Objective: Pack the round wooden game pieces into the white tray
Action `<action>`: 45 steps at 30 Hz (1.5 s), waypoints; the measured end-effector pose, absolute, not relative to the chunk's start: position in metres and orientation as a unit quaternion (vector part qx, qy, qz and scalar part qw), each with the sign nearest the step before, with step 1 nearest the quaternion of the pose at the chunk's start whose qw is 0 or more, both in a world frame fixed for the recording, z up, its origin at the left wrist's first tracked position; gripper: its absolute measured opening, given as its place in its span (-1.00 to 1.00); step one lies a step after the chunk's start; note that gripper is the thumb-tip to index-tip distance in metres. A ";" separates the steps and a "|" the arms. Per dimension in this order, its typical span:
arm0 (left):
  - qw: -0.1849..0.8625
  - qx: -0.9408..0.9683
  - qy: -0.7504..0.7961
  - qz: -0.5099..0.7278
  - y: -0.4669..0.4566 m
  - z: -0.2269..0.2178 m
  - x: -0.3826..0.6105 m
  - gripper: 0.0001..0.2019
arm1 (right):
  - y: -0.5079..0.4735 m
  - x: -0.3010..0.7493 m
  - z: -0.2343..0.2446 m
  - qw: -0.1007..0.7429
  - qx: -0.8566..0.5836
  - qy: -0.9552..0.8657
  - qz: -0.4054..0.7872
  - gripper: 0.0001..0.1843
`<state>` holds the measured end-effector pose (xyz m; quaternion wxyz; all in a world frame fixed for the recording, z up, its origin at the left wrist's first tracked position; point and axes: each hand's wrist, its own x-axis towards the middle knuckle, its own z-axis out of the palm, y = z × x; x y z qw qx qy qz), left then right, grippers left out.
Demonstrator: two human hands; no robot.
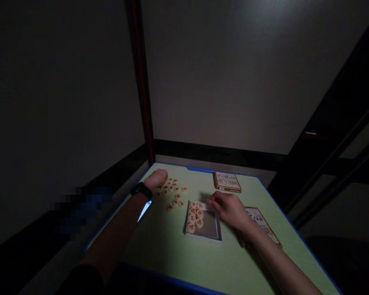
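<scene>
A shallow white box (219,237) lies on the table, with several round Chinese chess pieces (199,213) marked in red set in two columns along its left side. My right hand (230,208) is over the box's far right corner, thumb and fingers pinched together; whatever they may hold is too small to make out. Loose chess pieces (175,202) with dark and red characters are scattered to the left of the box. At the far left edge of that group is my left hand (158,178), its fingers curled down and mostly hidden. A black watch band circles the left wrist.
One printed game box (227,181) lies at the back right of the green table (160,250). A second printed box or lid (262,223) is partly under my right forearm. A lit phone-like screen (144,210) shows beside my left forearm. Walls stand behind and left.
</scene>
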<state>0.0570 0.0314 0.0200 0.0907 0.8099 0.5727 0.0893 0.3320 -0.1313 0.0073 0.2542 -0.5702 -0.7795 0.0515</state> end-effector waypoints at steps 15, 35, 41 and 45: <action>0.011 0.806 0.591 -0.034 0.018 0.030 0.072 -0.75 | -0.128 0.337 0.007 0.257 -0.589 -0.766 0.032 -0.76; 0.101 0.908 0.317 0.254 -0.105 0.022 0.140 -0.79 | -0.123 0.321 0.000 0.487 -0.456 -0.568 0.482 -0.52; 0.124 0.926 0.310 0.173 -0.106 0.022 0.128 -0.69 | -0.126 0.345 0.014 0.388 -0.487 -0.591 0.513 -0.57; 0.153 0.939 0.288 0.111 -0.103 0.017 0.130 -0.69 | -0.134 0.343 0.012 0.307 -0.485 -0.601 0.557 -0.75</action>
